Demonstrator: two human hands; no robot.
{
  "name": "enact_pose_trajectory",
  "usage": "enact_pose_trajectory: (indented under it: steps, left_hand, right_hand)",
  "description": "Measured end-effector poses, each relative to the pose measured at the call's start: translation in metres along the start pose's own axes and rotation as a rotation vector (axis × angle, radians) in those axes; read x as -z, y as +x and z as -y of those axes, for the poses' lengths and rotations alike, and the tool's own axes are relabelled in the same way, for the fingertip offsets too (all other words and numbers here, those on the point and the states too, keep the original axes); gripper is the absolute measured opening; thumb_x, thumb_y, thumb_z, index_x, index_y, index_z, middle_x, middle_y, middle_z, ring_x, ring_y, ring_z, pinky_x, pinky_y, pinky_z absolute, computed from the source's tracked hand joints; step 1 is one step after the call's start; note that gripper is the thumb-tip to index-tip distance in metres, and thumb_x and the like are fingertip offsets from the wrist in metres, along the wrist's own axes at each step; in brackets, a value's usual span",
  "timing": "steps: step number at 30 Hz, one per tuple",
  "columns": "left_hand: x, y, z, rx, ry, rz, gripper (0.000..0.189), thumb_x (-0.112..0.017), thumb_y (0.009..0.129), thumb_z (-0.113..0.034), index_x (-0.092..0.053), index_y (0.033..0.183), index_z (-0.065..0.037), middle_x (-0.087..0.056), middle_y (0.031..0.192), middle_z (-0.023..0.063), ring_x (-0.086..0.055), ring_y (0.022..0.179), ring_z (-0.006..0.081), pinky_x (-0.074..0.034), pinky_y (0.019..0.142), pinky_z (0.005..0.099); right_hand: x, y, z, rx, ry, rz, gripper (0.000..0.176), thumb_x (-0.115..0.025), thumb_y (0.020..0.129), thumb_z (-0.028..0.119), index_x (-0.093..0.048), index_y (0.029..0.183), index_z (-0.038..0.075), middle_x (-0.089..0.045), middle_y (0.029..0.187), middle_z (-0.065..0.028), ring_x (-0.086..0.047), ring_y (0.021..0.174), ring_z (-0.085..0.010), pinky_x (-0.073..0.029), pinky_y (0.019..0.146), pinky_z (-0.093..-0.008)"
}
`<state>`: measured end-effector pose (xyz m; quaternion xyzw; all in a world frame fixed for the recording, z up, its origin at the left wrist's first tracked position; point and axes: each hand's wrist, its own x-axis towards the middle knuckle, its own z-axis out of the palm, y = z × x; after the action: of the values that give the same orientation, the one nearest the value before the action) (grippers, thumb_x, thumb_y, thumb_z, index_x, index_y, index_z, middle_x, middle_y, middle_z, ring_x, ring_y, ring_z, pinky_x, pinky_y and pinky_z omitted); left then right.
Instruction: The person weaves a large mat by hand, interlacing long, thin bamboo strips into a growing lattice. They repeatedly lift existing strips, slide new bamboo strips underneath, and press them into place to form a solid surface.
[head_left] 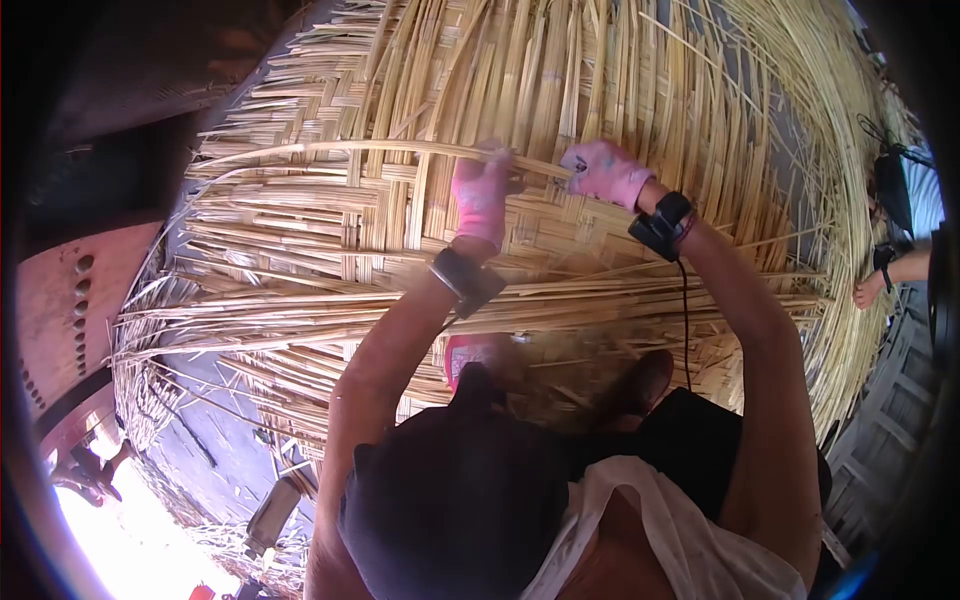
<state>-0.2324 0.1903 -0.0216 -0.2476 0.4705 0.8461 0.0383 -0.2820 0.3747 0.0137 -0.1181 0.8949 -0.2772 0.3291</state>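
Both my hands wear pink gloves. A long pale cane strip (330, 147) curves from the far left across the weave to my hands. My left hand (480, 195) is closed around it, slightly blurred. My right hand (608, 172) is closed on the strip near its right end, a short way from the left. Below them spreads a woven cane mat (385, 205), with crossed strips in the middle and loose lengthwise strips fanning away at the top. Black devices are strapped to both wrists.
A bundle of loose cane strips (270, 315) lies crosswise in front of my feet. Long stalks (835, 130) are heaped along the right. Another person's hand or foot (868, 292) shows at the right edge. A perforated reddish metal piece (80, 310) stands at left.
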Motion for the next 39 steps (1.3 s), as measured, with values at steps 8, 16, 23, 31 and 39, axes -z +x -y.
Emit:
enact_pose_trajectory:
  steps: [8,16,23,31,39]
  left_hand:
    - [0.018,0.003,0.012,-0.012,-0.135,0.121,0.026,-0.066,0.081,-0.013,-0.058,0.105,-0.004,-0.063,0.088,0.0065,-0.062,0.073,0.0177,-0.055,0.065,0.0327]
    - [0.019,0.0,-0.006,-0.043,-0.003,0.113,0.019,-0.064,0.082,-0.009,-0.061,0.098,0.0,-0.064,0.08,0.0078,-0.063,0.068,0.0183,-0.056,0.064,0.0325]
    - [0.017,0.003,0.011,0.073,-0.219,-0.103,0.011,-0.068,0.078,-0.011,-0.06,0.08,-0.003,-0.063,0.075,0.0084,-0.063,0.063,0.0182,-0.055,0.058,0.0315]
    - [0.043,0.008,-0.043,-0.038,0.406,0.266,0.02,-0.07,0.077,-0.011,-0.064,0.091,0.001,-0.067,0.077,0.0103,-0.064,0.065,0.0148,-0.054,0.067,0.0282]
    - [0.066,0.093,-0.092,-0.481,1.594,0.364,0.04,-0.067,0.079,-0.024,-0.057,0.114,-0.009,-0.065,0.094,0.0119,-0.064,0.084,0.0184,-0.053,0.075,0.028]
  right_hand:
    - [0.003,0.01,0.008,-0.098,0.265,0.22,0.034,-0.073,0.073,0.021,-0.061,0.097,0.001,-0.06,0.077,-0.005,-0.057,0.069,-0.013,-0.047,0.063,-0.0253]
    - [-0.002,0.004,0.002,-0.092,0.506,0.103,0.026,-0.071,0.077,0.023,-0.063,0.088,0.002,-0.062,0.075,-0.0031,-0.057,0.069,-0.0114,-0.047,0.064,-0.0248]
    - [-0.001,-0.007,0.019,-0.031,0.133,0.15,0.018,-0.068,0.078,0.018,-0.064,0.084,0.002,-0.062,0.069,-0.0033,-0.057,0.062,-0.0108,-0.046,0.058,-0.0247]
    - [0.0,-0.016,0.02,0.108,-0.09,0.101,0.024,-0.066,0.078,0.026,-0.062,0.087,0.004,-0.061,0.072,-0.0087,-0.06,0.066,-0.0219,-0.049,0.06,-0.0344]
    - [-0.018,-0.023,0.011,0.274,-0.542,-0.3,0.011,-0.062,0.078,0.019,-0.063,0.076,0.008,-0.061,0.074,-0.0114,-0.06,0.065,-0.0303,-0.05,0.06,-0.0411]
